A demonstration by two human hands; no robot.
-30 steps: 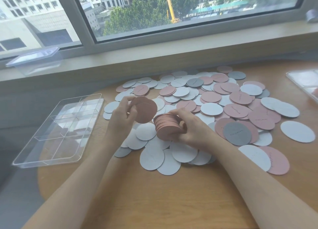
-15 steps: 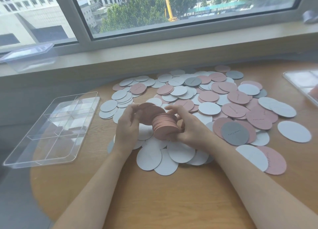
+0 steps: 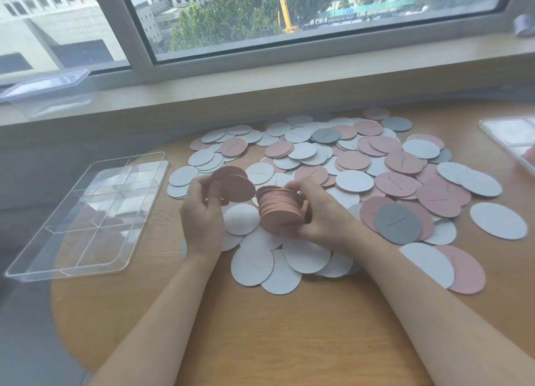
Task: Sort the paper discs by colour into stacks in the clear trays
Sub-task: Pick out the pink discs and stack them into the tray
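Both grips on pink discs (image 3: 279, 211)

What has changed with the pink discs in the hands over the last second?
The left hand brought its few pink discs in toward the pink stack held by the right hand; they now nearly meet. Neither grip was let go. The clear tray and the loose discs on the table stayed put.
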